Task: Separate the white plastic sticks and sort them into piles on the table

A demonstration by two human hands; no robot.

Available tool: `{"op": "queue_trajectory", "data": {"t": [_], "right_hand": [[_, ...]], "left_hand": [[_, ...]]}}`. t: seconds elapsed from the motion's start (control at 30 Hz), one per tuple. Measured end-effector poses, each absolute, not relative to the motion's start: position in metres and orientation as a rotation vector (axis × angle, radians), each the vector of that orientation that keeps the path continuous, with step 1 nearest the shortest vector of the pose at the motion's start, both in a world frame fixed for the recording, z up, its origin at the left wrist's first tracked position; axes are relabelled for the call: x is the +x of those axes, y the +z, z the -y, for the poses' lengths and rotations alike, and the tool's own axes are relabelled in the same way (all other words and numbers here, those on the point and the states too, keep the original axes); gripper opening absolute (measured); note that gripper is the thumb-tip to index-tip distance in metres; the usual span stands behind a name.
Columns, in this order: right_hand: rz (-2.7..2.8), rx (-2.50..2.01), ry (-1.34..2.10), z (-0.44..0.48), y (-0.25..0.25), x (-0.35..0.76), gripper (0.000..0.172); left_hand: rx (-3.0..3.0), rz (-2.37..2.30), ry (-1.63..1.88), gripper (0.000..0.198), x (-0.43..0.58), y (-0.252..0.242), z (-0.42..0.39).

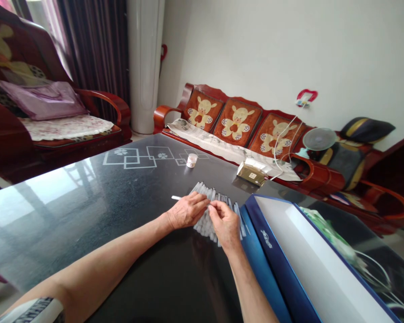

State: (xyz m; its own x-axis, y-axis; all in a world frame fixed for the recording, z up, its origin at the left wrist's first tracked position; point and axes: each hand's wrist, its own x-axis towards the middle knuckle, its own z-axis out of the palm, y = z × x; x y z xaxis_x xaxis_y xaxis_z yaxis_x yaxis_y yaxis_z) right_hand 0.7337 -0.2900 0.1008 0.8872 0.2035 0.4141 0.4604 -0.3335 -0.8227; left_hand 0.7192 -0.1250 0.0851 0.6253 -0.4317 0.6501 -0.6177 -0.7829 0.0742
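A row of several thin clear plastic tubes (pixel 211 194) lies on the glossy black table (pixel 128 211). My left hand (pixel 186 211) rests on the row's left side, fingers curled and pinched on one thin tube. My right hand (pixel 225 223) is closed over the row's right side, its fingertips meeting the left hand's on the same tube. One white stick (pixel 176 197) lies just left of my left hand.
An open blue box with a white inside (pixel 309 264) sits right of my hands. A small white cap (pixel 191 160) and a gold packet (pixel 252 172) lie farther back. Wooden sofas with bear cushions (pixel 237 121) stand behind the table.
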Motion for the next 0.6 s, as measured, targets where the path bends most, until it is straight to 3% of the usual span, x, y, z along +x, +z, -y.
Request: {"op": "queue_trajectory", "data": {"t": [0.37, 0.47, 0.6], "right_hand": [[0.11, -1.318, -0.19, 0.308, 0.097, 0.745, 0.04], [0.18, -1.285, -0.071, 0.301, 0.1, 0.738, 0.037], [0.315, -1.47, 0.034, 0.294, 0.098, 0.729, 0.038]], "left_hand": [[2.544, 0.562, 0.962, 0.034, 0.721, 0.089, 0.119], [2.263, 0.376, 0.888, 0.035, 0.719, 0.098, 0.126], [1.622, 0.212, 0.507, 0.038, 0.722, 0.111, 0.133]]}}
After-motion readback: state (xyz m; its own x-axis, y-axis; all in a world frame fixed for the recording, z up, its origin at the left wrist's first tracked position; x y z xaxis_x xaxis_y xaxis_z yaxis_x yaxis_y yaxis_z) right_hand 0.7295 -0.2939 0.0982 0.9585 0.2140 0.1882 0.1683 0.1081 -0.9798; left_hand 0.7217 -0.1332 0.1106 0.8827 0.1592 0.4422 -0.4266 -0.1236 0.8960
